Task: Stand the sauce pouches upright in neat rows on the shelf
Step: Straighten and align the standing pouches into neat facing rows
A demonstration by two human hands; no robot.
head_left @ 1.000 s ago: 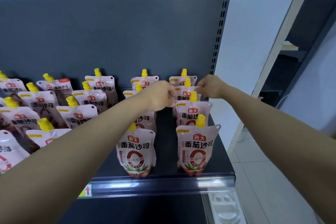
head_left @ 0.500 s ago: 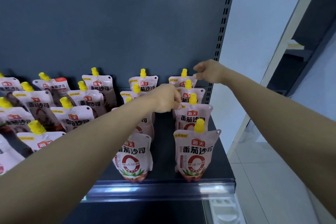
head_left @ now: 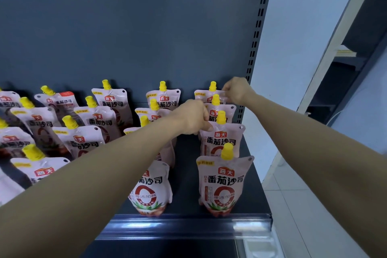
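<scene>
Since these soft pouches sag unless steadied from the top, your right hand (head_left: pixel 236 91) pinches the upper right corner of the rearmost sauce pouch (head_left: pixel 201 95), just before the back panel (head_left: pixel 125 37), probably to square it. Your left hand (head_left: pixel 191 118), fingers curled, looks to pinch the top left corner of the second pouch from the front (head_left: pixel 222 140), likely bracing it. That right-hand row stands upright on the shelf (head_left: pixel 184 184), spouts in line. The tilted pouches (head_left: pixel 79 140) on the left need straightening.
</scene>
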